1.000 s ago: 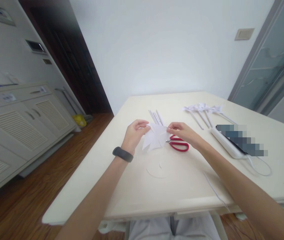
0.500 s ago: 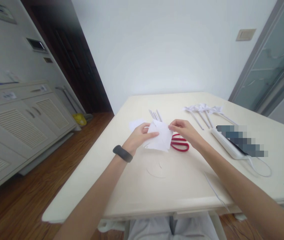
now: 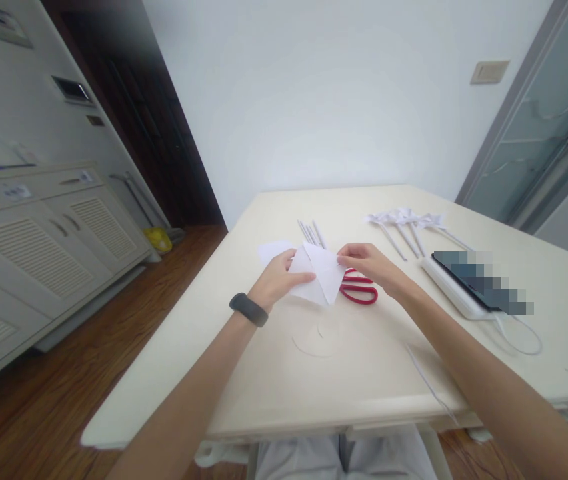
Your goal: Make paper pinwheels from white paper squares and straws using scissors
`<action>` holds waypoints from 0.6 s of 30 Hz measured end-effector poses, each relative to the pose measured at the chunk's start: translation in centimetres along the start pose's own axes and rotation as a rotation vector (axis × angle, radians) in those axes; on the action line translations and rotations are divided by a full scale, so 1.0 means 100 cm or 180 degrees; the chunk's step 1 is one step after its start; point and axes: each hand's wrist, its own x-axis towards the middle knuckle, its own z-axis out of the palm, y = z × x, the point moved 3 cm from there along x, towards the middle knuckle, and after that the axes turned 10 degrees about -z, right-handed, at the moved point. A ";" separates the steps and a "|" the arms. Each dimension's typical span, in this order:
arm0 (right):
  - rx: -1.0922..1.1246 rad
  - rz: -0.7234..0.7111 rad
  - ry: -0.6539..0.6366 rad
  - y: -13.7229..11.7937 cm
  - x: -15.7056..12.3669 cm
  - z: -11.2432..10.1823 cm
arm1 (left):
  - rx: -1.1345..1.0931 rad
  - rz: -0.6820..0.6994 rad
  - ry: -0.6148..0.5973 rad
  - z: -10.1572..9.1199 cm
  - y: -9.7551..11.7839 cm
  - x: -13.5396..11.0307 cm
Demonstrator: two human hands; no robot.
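The left hand (image 3: 275, 280) grips white paper (image 3: 318, 272) between thumb and fingers — the sheet sits between both hands — and the right hand (image 3: 368, 264) pinches its right edge. Red scissors (image 3: 359, 289) lie just below the right hand.

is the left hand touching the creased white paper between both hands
Touching: in the head view, the left hand lays its thumb across the creased white paper.

Left fingers (image 3: 305, 277) and right fingers (image 3: 351, 250) hold paper (image 3: 322, 268), seemingly folded, near red-handled scissors (image 3: 359, 289).
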 end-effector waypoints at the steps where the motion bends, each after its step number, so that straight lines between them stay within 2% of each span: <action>1: 0.0010 0.0012 -0.0014 0.000 0.000 0.000 | 0.0015 0.0005 0.0011 0.000 0.000 0.000; 18: 0.0189 -0.0018 0.0014 -0.003 -0.003 -0.004 | 0.0081 0.0096 0.0065 -0.002 0.003 -0.002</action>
